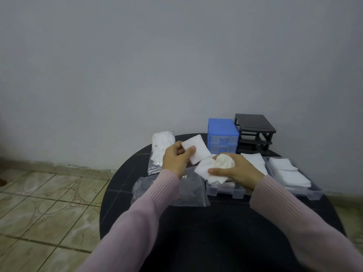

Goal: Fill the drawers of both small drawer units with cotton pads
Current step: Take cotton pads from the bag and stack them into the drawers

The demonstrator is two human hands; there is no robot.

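My left hand [176, 160] holds a square cotton pad [196, 149] up above the round black worktop [216, 222], its grip closed on the pad's near-left corner, thumb lying across the face and fingers curled behind. My right hand [238, 170] is just to the right and lower, over a clear plastic drawer [225, 190] that sits pulled out on the worktop. Its grip is curled around a crumpled wad of cotton [225, 161] on top, while the thumb presses on a few flat pads [206, 170] below it. The flat pads hang partly over the drawer's left edge.

A second clear drawer [314, 190] lies to the right of the first one, with stacked square pads [288, 173] inside. More white pads [253, 160] show behind my right hand; I cannot tell which drawer holds them.

At the back of the worktop, against the grey wall [176, 65], stand the two small units side by side: the blue drawer unit [223, 130] with translucent drawers still in it, and to its right the black drawer unit [254, 130], whose slots look open.

Left of the blue unit lies a clear plastic bag of cotton balls [162, 146]. A flatter clear zip bag [192, 193] lies under my left wrist. Both of my arms wear pink ribbed sleeves [157, 197]. Tiled floor [49, 193] shows on the left.
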